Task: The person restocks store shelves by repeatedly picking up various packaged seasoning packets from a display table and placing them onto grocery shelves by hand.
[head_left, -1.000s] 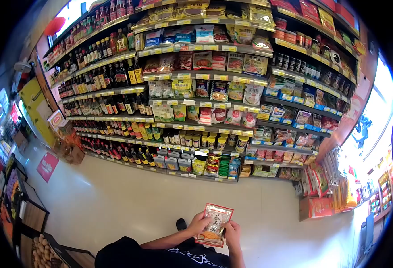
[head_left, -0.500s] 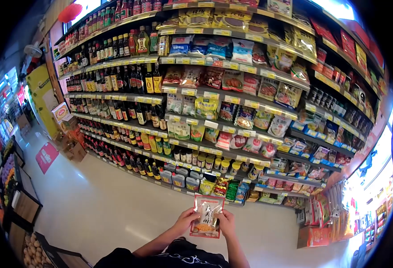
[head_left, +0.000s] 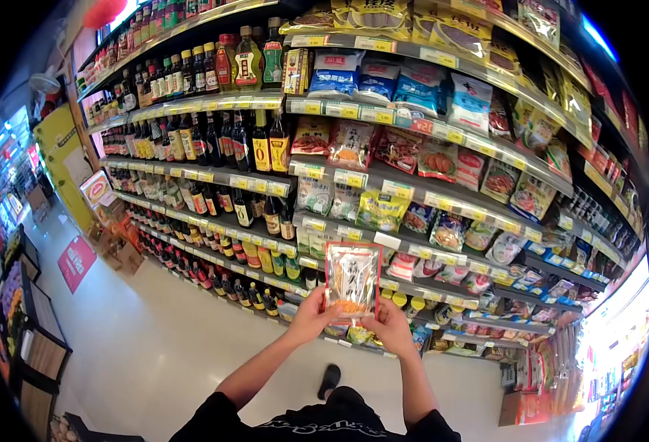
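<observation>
A flat seasoning packet (head_left: 352, 276) with a red border, a clear middle and dark Chinese lettering is held upright in front of the shelves. My left hand (head_left: 312, 315) grips its lower left edge, thumb laid over the front. At the lower right corner my right hand (head_left: 389, 323) pinches it, thumb in front. The fingers behind the packet are hidden. A similar-looking red and white packet (head_left: 350, 145) stands on a shelf above, beside other seasoning bags (head_left: 398, 151).
Long curved shelves carry sauce bottles (head_left: 247, 62) on the left and blue salt bags (head_left: 334, 72) higher up. Cartons (head_left: 121, 254) stand at the aisle's left end. Produce stands (head_left: 37, 309) line the left side. A red box (head_left: 525, 407) sits on the floor at right.
Both hands have lifted the packet higher, toward the shelves. My view is closer to the shelves, and one foot now shows on the floor.
</observation>
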{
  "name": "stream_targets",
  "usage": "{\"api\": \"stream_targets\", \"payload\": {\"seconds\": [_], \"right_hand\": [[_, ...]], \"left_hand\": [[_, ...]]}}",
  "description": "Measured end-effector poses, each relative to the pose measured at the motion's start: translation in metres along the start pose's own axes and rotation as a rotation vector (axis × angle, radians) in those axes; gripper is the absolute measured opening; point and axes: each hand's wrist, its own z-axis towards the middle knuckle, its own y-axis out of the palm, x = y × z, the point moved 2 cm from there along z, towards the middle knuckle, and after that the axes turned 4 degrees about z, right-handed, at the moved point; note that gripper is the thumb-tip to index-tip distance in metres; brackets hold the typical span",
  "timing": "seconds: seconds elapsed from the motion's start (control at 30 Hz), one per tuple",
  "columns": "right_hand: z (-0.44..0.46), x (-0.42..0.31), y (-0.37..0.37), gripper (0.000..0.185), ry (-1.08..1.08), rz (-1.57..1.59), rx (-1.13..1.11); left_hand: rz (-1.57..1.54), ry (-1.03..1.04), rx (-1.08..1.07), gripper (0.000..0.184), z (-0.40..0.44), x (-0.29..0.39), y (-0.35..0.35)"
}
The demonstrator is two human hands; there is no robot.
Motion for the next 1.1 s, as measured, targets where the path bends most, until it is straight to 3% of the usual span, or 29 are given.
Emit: {"api": "stream_targets", "payload": {"seconds": [0.1, 0.2, 0.33, 0.4, 0.57, 0.7, 0.87, 0.93, 1.03, 1.1], "right_hand": [[0.069, -0.013, -0.001, 0.06, -0.06, -0.02, 0.095], [0.138, -0.017, -0.012, 0.064, -0.191, -0.081, 0.193], [0.228, -0.052, -0.022, 0.064, -0.325, -0.299, 0.296], [0.273, -0.072, -0.022, 0.064, -0.345, -0.367, 0.338], [0.362, -0.084, -0.022, 0.063, -0.426, -0.676, 0.493], [0.406, -0.083, -0.018, 0.062, -0.442, -0.847, 0.564], [0.421, -0.086, -0.008, 0.05, -0.476, -1.047, 0.69], [0.42, -0.086, -0.004, 0.039, -0.483, -1.121, 0.748], [0.411, -0.086, 0.003, 0.038, -0.334, -1.048, 0.794], [0.4, -0.085, 0.01, 0.037, -0.366, -1.102, 0.886]], "left_hand": [[0.049, 0.039, -0.111, 0.049, 0.066, 0.046, -0.019], [0.111, 0.037, -0.202, 0.057, 0.143, 0.042, -0.05], [0.533, 0.127, -0.109, 0.054, 0.244, 0.07, -0.087], [0.603, 0.195, -0.078, 0.057, 0.284, 0.108, -0.093], [0.777, 0.301, 0.05, 0.058, 0.375, 0.11, -0.125], [1.04, 0.454, 0.107, 0.06, 0.414, 0.108, -0.147], [1.049, 0.464, 0.073, 0.06, 0.435, 0.104, -0.161], [1.042, 0.434, 0.024, 0.056, 0.438, 0.102, -0.165], [1.08, 0.469, -0.108, 0.049, 0.44, 0.101, -0.168], [1.119, 0.479, -0.146, 0.046, 0.441, 0.101, -0.169]]}}
